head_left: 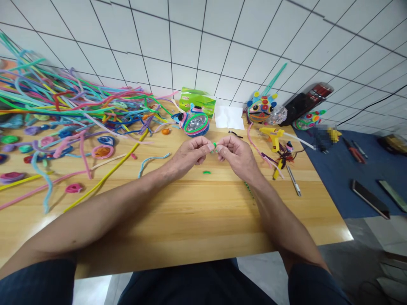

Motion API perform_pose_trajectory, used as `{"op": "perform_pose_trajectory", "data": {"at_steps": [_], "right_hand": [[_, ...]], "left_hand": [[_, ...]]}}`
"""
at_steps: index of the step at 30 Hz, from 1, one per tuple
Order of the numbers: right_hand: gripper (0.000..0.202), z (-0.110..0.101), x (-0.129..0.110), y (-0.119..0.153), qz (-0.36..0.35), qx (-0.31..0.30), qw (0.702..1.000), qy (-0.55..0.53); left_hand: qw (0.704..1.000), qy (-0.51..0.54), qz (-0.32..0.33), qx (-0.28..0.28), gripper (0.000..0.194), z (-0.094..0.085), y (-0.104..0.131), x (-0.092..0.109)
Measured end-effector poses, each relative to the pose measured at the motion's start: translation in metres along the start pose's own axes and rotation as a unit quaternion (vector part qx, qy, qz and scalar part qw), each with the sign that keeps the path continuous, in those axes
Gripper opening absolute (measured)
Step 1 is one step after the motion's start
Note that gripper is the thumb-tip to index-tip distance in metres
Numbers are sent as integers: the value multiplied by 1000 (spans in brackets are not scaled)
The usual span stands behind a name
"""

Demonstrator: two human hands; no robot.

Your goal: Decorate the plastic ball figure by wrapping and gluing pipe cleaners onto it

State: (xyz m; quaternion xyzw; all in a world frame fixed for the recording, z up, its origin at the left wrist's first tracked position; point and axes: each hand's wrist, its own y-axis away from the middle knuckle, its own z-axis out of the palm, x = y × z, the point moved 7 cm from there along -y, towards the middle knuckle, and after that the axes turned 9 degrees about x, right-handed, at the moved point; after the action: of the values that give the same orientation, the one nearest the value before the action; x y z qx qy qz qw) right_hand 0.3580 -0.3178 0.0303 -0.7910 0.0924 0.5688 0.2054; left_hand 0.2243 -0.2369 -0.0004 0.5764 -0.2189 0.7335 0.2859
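Note:
My left hand (pixel 193 154) and my right hand (pixel 234 155) meet over the middle of the wooden table, fingertips pinched on a small green piece (pixel 214 146) between them. Most of that piece is covered by the thumbs. Just below it on the table lies a short green strip (pixel 206 172). Behind my hands sits a round fish-like craft (pixel 196 123) with green, pink and blue edging. A green strand (pixel 249 189) shows beside my right wrist, partly hidden by it.
Many fuzzy stems (pixel 95 106) and coiled pieces spread over the left side. A white paper (pixel 229 117), green packet (pixel 197 101), yellow glue gun (pixel 272 137), white pen (pixel 294 181) and decorated craft (pixel 260 109) stand or lie behind and right.

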Motion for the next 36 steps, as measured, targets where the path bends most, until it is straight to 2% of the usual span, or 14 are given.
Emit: {"op": "perform_pose_trajectory", "data": {"at_steps": [5,11,21,36], "right_hand": [[27,0,1,1,-18,9,1000,8],[26,1,4,0,-14,3,1000,-14],[21,0,6,-2,-2,8,1000,-5],[27,-3,17,-6,4,31,999,10]], "left_hand": [[1000,8,17,18,65,-3,-2,-1],[999,9,35,39,55,-5,-3,-2],[999,-14,24,19,50,-6,-5,-5],[995,-63,75,26,43,-9,-5,-4]]}}
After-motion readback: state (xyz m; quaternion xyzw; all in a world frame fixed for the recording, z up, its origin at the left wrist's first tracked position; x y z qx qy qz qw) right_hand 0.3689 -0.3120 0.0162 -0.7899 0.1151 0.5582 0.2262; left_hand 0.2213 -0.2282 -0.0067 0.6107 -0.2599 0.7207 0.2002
